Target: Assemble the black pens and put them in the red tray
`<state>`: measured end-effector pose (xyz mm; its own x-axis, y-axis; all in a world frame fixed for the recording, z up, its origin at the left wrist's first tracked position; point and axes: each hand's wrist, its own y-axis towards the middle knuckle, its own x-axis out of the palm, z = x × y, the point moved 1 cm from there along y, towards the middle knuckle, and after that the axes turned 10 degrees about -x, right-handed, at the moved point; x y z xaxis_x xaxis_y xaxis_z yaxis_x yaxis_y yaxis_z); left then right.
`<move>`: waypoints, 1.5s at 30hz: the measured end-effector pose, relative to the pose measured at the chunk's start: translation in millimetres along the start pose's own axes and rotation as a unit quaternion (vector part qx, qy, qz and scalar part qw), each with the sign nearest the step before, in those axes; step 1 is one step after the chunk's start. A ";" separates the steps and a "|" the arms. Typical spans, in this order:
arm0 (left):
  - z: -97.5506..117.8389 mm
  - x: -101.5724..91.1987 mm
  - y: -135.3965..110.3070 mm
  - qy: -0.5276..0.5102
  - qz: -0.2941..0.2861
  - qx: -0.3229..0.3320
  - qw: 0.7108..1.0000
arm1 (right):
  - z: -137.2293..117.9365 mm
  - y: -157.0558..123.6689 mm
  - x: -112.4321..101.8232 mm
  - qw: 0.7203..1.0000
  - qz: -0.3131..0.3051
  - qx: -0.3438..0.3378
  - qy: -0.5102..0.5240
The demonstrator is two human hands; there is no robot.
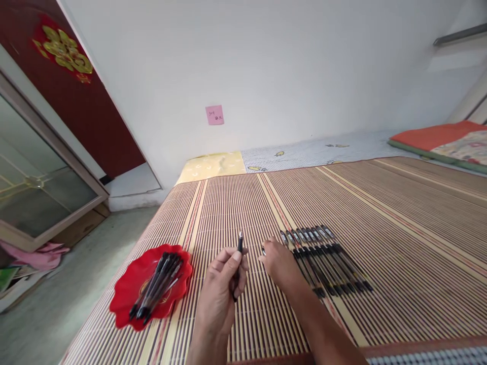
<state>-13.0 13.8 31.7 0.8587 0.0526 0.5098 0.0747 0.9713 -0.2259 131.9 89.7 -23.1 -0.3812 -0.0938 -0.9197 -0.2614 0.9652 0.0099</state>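
My left hand (222, 279) is closed around a dark pen (240, 243), held upright with its bare, pointed tip facing up. My right hand (277, 258) is closed just to the right of it, over the mat. A small dark and whitish piece, seemingly a pen cap (264, 251), shows at its fingertips, mostly hidden. Right of that hand, several pens (335, 268) lie side by side in a slanted row. Above their upper ends runs a matching row of short pen caps (308, 234). At the left, a red scalloped plate (127, 284) holds a bundle of pens (158, 286).
A striped bamboo mat (236, 203) covers the bed. Folded bedding (437, 139) lies at the far right, and a pink note (215, 115) is on the wall behind. Beyond the bed's left edge are the floor (133, 228) and a glass-paned door (38, 172).
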 end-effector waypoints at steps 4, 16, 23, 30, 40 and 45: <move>-2.9 4.6 -0.7 0.010 -0.003 -0.013 1.000 | 2.7 0.8 -1.0 0.998 0.012 -0.030 0.062; -14.1 8.3 0.8 0.103 -0.022 -0.031 0.994 | 5.3 -22.6 -75.5 0.700 0.254 -0.119 0.657; -16.5 11.4 -0.2 0.111 -0.019 -0.042 0.993 | 1.8 -29.5 -81.0 0.721 0.205 -0.161 0.642; -16.5 12.9 -0.6 0.112 -0.024 -0.038 0.993 | 0.3 -31.7 -83.6 0.766 0.122 -0.200 0.599; -17.5 13.3 -1.8 0.114 -0.032 -0.032 0.992 | -0.1 -32.2 -80.8 0.799 0.069 -0.186 0.568; -20.2 13.5 -2.1 0.087 -0.025 -0.031 0.995 | 1.2 -30.2 -79.8 0.796 0.067 -0.195 0.569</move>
<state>8.7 7.8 22.3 0.9277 -0.0426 0.3709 0.1466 0.9552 -0.2570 171.3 68.3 49.6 -0.9272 -0.3714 0.0486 -0.3222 0.8569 0.4023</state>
